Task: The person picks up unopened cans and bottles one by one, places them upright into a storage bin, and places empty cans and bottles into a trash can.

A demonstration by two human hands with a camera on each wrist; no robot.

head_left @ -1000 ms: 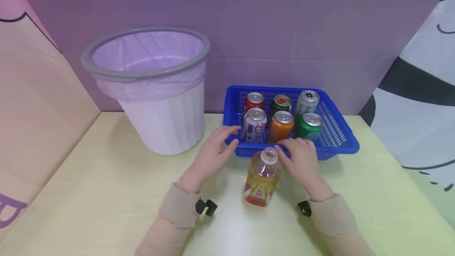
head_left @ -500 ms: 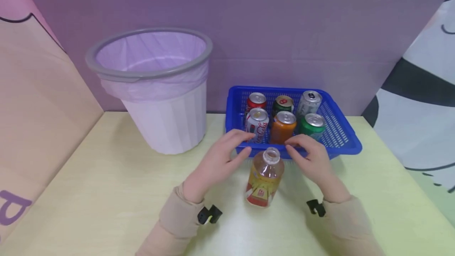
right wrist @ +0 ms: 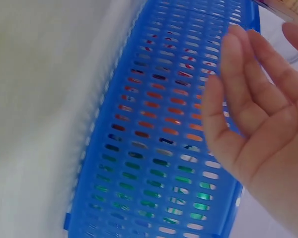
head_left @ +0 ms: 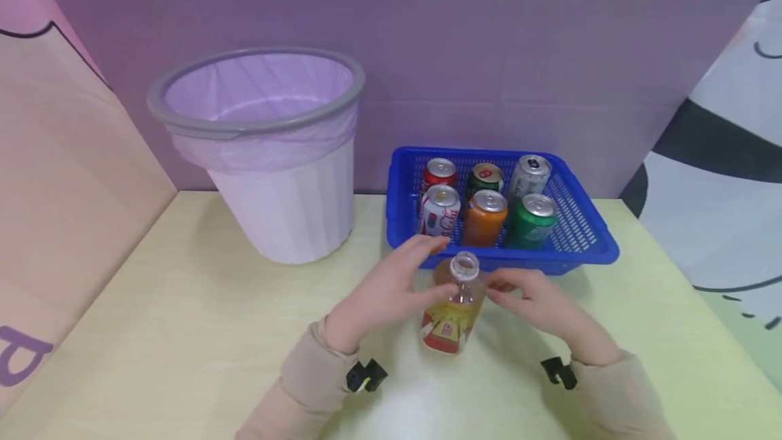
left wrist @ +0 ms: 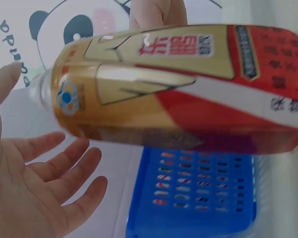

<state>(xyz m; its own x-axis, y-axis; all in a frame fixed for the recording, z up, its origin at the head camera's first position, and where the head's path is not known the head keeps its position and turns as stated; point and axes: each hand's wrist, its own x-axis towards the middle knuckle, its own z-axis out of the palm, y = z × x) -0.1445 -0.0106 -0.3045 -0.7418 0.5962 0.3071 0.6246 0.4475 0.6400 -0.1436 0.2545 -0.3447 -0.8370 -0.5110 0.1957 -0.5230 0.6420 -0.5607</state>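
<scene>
— From the head view, what do the hands do?
— The bottle (head_left: 453, 307) stands upright between them, in front of the basket (head_left: 580, 250). The left hand (head_left: 391, 287) touches its shoulder, fingers relaxed; the right hand (head_left: 537, 297) is just beside its neck, fingers loosely curved, gripping nothing.
— And the left wrist view?
— The palm (left wrist: 35, 193) is spread, the bottle (left wrist: 188, 84) just above the fingers.
— The right wrist view?
— Straight fingers (right wrist: 248, 114) in front of the basket wall (right wrist: 154, 148); only a corner of the bottle shows beyond the fingertips.
</scene>
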